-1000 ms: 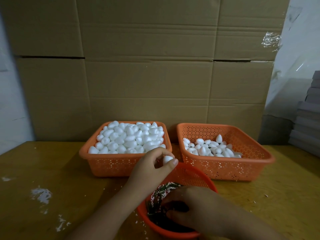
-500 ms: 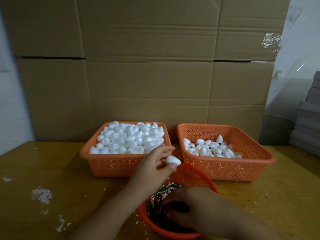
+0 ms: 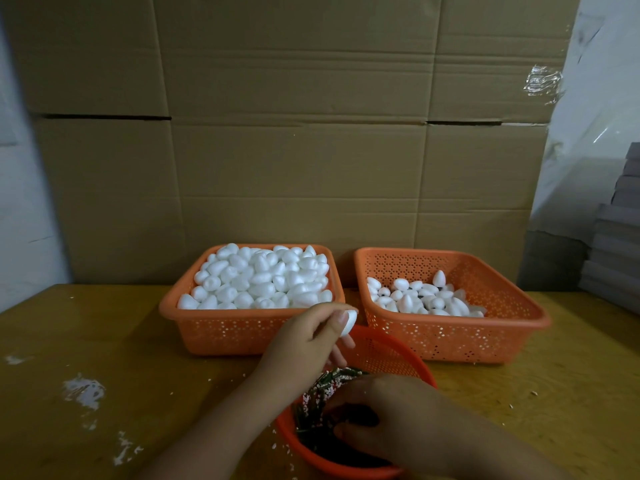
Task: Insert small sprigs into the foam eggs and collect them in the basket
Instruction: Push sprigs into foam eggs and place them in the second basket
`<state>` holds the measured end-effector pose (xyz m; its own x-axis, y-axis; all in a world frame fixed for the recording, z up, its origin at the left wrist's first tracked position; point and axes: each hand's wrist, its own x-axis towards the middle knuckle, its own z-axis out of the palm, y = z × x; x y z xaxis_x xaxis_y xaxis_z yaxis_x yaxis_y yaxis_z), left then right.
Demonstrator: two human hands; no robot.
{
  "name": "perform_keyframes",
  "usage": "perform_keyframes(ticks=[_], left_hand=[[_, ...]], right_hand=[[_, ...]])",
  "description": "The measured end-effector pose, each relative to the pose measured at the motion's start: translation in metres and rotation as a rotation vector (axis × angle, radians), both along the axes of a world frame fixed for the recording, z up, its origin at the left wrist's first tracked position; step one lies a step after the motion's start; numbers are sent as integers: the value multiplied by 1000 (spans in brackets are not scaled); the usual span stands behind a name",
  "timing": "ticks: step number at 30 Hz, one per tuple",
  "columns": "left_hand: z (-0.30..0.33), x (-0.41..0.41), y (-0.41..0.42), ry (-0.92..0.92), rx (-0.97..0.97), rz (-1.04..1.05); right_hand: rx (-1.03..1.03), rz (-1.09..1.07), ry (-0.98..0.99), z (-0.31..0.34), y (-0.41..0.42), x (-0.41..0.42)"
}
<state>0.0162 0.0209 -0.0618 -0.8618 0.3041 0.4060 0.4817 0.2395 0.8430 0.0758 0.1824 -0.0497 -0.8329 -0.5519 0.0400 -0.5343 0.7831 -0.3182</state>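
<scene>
My left hand (image 3: 304, 344) pinches one white foam egg (image 3: 349, 323) between thumb and fingers, just above the far rim of a round orange bowl (image 3: 384, 351) holding dark green sprigs (image 3: 320, 393). My right hand (image 3: 388, 410) reaches down into that bowl among the sprigs with curled fingers; whether it holds a sprig is hidden. Behind stand two orange baskets: the left basket (image 3: 242, 332) heaped with plain foam eggs (image 3: 259, 275), the right basket (image 3: 491, 327) with a shallower layer of eggs (image 3: 422, 296).
A wall of cardboard boxes (image 3: 294, 150) rises right behind the baskets. The yellow wooden table (image 3: 104, 341) has white patches and foam crumbs. A stack of grey boards (image 3: 616, 244) sits at the far right.
My left hand turned the foam egg and lifted it slightly, fingers now wrapped over it. My right hand stayed in the sprig bowl with little movement.
</scene>
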Motion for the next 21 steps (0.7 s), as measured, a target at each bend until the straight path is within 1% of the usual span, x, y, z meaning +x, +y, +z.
perform_keyframes(ticks=[4,8,16,21], left_hand=[[-2,-1,0,10,-24,-5],[-3,-1,0,25,-51,11],[-5,0,4,6,-77,-40],[-5,0,3,9,-98,-14]], right_hand=[[9,4,11,0,0,0],[74,28,25,-2,1,-1],[146,34,-37,-2,0,-6],[84,-2,-92,1,1,-5]])
